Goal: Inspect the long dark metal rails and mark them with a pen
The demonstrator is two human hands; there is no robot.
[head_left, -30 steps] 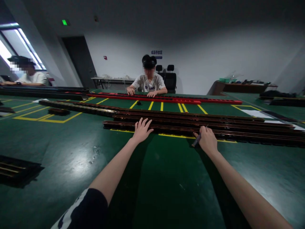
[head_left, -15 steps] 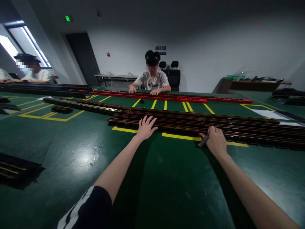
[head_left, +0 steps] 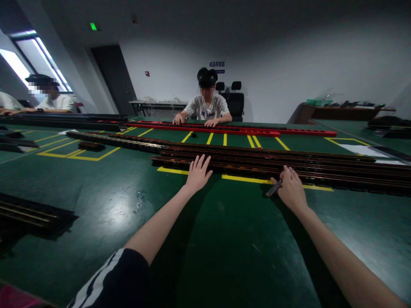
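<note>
Both hands are stretched out ahead of me over the green table [head_left: 96,205]. Left hand [head_left: 197,173] is spread wide, fingers fanned, holding nothing; the fingertips touch the near edge of the stack of long dark rails [head_left: 289,164], which runs from just left of that hand far off past my right. Right hand [head_left: 291,188] is curled narrow around a small dark pen-like tool [head_left: 274,189], whose tip pokes out to the left of my knuckles and points down at the tabletop; the fingers of this hand also reach the nearest rail.

Beyond my hands, on the far side of the rails, lies a long red rail [head_left: 244,131], and a person in a white shirt [head_left: 207,108] sits behind it with both hands resting on it. Far to the left of my left hand another person [head_left: 56,102] sits at more dark rails. Near my left elbow, well apart from the hand, a dark slotted tray [head_left: 28,216] lies at the table's edge.

Under and just in front of the stack, between my two hands, runs a yellow floor-tape line [head_left: 244,179]. Below my left wrist, off to the left, a small crumpled scrap of clear film [head_left: 140,199] lies on the green surface.
</note>
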